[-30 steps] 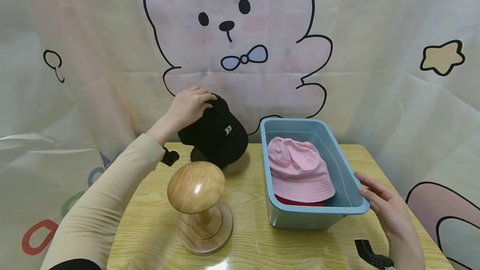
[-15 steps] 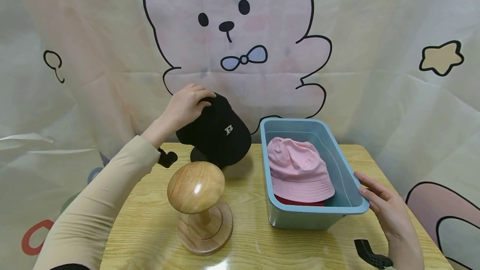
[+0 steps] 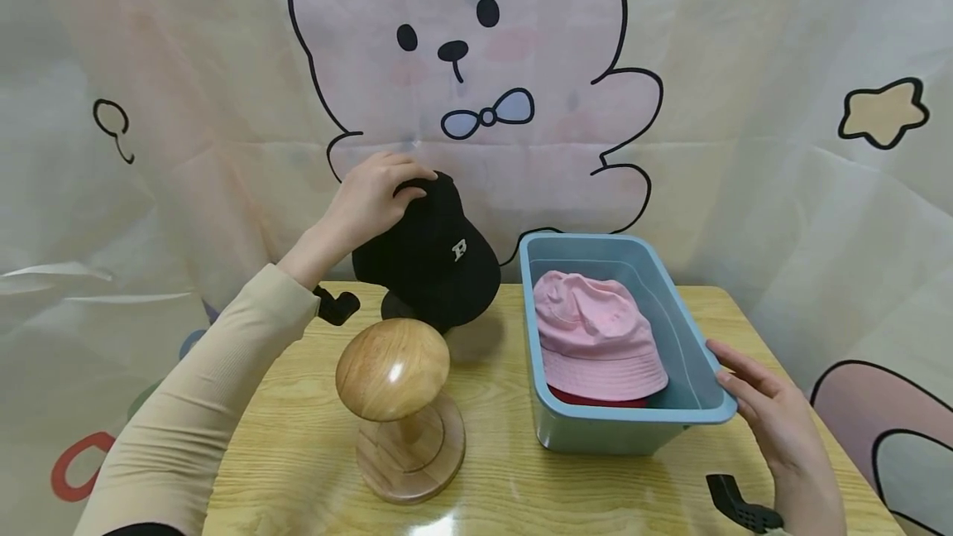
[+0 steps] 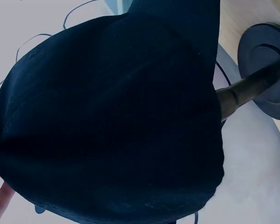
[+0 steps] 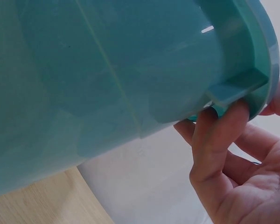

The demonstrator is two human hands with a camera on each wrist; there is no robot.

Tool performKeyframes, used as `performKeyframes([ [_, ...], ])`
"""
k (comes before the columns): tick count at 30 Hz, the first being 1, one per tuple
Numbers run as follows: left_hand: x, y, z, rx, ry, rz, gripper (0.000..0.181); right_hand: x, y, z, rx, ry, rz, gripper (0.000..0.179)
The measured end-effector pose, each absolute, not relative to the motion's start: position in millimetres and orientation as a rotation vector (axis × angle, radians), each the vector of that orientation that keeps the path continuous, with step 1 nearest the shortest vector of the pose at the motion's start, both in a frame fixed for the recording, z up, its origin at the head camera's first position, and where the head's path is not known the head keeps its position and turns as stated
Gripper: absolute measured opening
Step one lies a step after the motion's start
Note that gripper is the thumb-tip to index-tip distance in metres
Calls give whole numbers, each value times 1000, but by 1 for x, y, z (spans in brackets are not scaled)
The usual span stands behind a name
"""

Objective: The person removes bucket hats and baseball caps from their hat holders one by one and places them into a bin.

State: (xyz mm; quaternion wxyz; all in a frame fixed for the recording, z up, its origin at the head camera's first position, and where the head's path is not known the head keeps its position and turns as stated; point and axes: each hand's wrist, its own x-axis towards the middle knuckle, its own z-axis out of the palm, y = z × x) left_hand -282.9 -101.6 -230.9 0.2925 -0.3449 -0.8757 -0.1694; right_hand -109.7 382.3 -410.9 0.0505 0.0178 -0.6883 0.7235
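Observation:
At the back of the table, my left hand [image 3: 380, 193] pinches the crown of a black baseball cap [image 3: 439, 259] with a small pale letter on its front. The cap's brim tilts down to the right. Beneath it, the left wrist view shows a stand's pole [image 4: 245, 93] running to a dark round base [image 4: 254, 51]; the stand's top is hidden by the cap. My right hand [image 3: 774, 412] holds the near right corner of a blue plastic bin [image 3: 629, 433]. In the right wrist view, its fingers [image 5: 210, 149] curl under the bin's rim, the thumb outside.
A pink bucket hat [image 3: 596, 337] lies in the bin over something red [image 3: 596, 398]. A wooden hat stand [image 3: 393, 370] with a rounded top stands front left, close before the cap. A printed curtain [image 3: 744, 147] hangs behind the wooden table [image 3: 514, 486].
My left hand has risen slightly, and the cap has come up a little with it. My right hand and the bin have stayed in place.

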Motion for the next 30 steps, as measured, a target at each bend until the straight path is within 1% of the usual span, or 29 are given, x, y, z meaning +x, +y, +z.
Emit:
performKeyframes([
  [16,-278,-93,-215,-932,-2253,-642,24,-110,382,-411,36,-2097,2198,42],
  [30,-268,-70,-198,-997,-2275,-719,25,-111,383,-411,49,-2080,2222,43],
])
